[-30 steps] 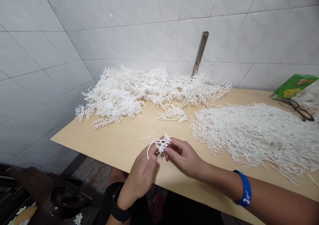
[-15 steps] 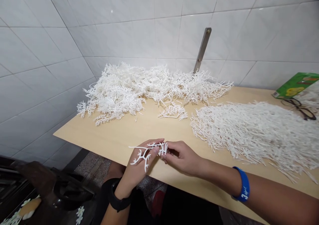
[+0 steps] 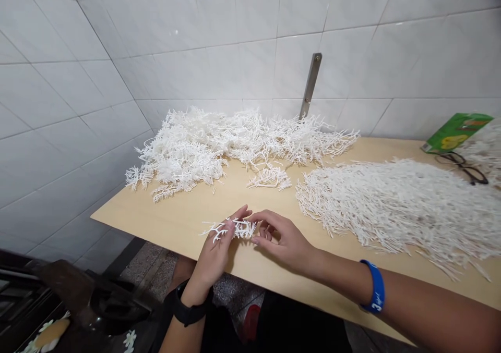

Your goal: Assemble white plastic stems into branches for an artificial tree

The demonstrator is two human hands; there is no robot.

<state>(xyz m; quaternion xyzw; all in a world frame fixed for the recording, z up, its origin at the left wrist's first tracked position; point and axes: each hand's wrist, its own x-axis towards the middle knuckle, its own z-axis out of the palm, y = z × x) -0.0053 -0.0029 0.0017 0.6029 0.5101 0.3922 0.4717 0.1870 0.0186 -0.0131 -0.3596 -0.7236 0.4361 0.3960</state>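
My left hand [image 3: 219, 246] holds a small white branched plastic sprig [image 3: 245, 229], pinched under the thumb. Its thin twigs stick out to both sides of the hand. At the sprig's right end is my right hand [image 3: 279, 237], thumb and forefinger apart around the tips and the other fingers curled. Whether the right fingers touch the tips, I cannot tell. Past the hands lies a small white branched clump [image 3: 270, 178], in front of a big heap of white branched sprigs [image 3: 211, 139]. A broad pile of thin white pieces [image 3: 391, 202] spreads to the right.
The light wooden board [image 3: 188, 222] carries the piles and ends just under my hands. A green packet [image 3: 456, 133] and dark-framed glasses [image 3: 464, 168] lie at the far right. Behind the heap a metal bracket [image 3: 312, 84] is fixed to the tiled wall [image 3: 219, 71].
The sprig has turned in my left hand, its lower branches now lying closer to the hand. My right thumb and forefinger have spread apart. The camera view has shifted slightly.
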